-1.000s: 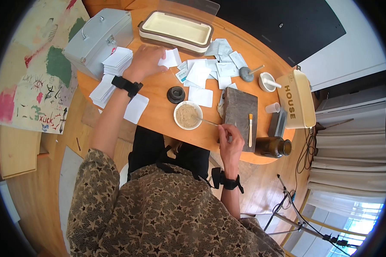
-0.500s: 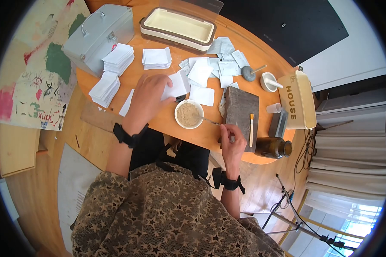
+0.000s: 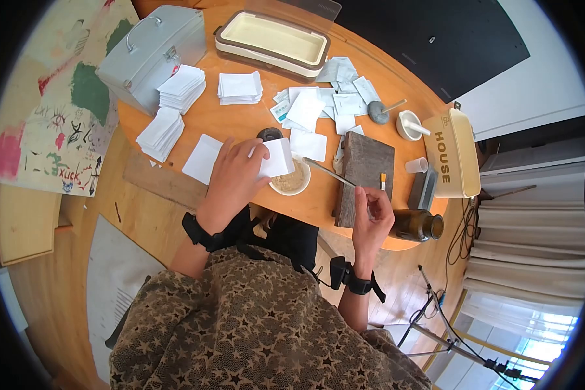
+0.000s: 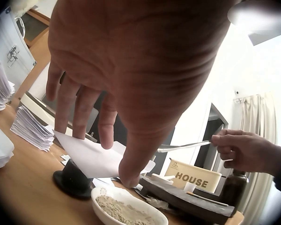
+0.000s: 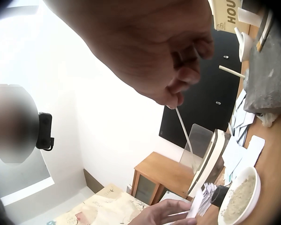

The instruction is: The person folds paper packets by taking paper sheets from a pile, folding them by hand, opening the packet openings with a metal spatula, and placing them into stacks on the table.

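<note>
Envelope (image 3: 279, 156) in the left hand (image 3: 235, 170), just above the bowl (image 3: 296, 191) of powder (image 3: 298, 179).
Left grip is clamped on the paper, thumb on 1 side and fingers on the other; the right hand (image 3: 374, 211) pinches a thin metal spatula (image 3: 335, 172), tip near the envelope, though any powder on it cannot be made out. Holding paper over the bowl probably catches spills; 3 white stacks (image 3: 240, 88) on the tabletop (image 3: 234, 121) seem placed for easy reach. Farther off, print on the scattered packets (image 3: 348, 104) is too small to read; the cream box (image 3: 457, 153) says "HOUSE".
</note>
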Motion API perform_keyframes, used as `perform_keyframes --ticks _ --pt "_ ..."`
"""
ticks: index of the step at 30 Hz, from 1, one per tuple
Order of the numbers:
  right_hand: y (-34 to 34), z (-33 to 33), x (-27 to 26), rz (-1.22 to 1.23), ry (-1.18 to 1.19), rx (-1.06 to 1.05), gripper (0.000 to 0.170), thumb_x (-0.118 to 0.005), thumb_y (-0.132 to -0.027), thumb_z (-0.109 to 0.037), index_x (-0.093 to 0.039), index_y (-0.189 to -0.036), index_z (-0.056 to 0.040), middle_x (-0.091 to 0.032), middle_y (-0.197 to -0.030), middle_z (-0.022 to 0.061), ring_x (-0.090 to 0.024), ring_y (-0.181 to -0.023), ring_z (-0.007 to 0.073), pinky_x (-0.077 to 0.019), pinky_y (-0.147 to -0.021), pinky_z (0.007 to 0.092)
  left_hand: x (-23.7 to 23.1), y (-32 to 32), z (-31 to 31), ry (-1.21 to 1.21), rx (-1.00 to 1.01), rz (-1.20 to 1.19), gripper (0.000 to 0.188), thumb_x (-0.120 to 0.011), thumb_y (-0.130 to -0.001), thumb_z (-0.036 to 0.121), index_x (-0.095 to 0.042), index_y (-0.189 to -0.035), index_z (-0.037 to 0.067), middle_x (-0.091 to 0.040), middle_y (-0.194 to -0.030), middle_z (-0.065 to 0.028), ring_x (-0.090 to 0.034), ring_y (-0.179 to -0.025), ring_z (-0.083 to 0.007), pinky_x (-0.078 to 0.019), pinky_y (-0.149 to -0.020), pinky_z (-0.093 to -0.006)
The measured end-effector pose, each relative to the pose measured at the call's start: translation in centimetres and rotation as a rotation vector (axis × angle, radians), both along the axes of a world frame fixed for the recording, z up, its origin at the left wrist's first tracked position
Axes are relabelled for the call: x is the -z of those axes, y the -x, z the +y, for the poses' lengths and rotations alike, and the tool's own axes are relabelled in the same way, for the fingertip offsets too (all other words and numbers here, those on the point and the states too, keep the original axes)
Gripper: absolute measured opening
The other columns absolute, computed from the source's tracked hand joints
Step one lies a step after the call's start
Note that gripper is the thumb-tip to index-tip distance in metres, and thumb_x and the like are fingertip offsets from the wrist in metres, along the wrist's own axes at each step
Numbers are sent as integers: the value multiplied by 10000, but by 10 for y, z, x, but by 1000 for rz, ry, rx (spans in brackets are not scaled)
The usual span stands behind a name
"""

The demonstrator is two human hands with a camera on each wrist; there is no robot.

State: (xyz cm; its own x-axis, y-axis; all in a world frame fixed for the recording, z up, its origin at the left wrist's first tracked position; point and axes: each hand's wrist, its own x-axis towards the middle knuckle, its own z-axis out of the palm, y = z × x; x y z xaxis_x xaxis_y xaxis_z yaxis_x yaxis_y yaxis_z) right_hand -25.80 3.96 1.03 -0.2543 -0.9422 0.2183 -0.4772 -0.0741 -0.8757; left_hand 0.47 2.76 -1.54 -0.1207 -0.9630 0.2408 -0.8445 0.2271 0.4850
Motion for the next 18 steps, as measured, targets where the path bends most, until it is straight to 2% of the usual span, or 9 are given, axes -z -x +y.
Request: perform_keyframes --ticks 10,13,18 --pt "-7 2 -2 2 -58 -54 139 -726 -962 -135 -691 -915 -9 -578 -683 -6 -467 -640 65 -392 -614 248 -5 12 3 50 38 -35 482 -858 -744 164 -563 -1121 109 -608 -1264 -104 -595 -1205 -291 -370 -1139 -512" --pt "-6 1 1 10 -47 -58 141 -728 -962 -134 -689 -914 -7 -575 -680 -5 -465 -639 65 -390 -610 245 -10 14 5 7 43 9 463 -831 -768 151 -537 -1121 92 -603 -1306 -118 -564 -1249 -320 -348 -1171 -510" --pt "-7 3 0 41 -24 -107 85 -731 -944 -91 -701 -920 -14 -571 -697 8 -471 -638 78 -390 -605 255 -11 19 3 20 72 73 482 -840 -754 156 -538 -1124 89 -608 -1289 -105 -575 -1209 -326 -401 -1094 -489"
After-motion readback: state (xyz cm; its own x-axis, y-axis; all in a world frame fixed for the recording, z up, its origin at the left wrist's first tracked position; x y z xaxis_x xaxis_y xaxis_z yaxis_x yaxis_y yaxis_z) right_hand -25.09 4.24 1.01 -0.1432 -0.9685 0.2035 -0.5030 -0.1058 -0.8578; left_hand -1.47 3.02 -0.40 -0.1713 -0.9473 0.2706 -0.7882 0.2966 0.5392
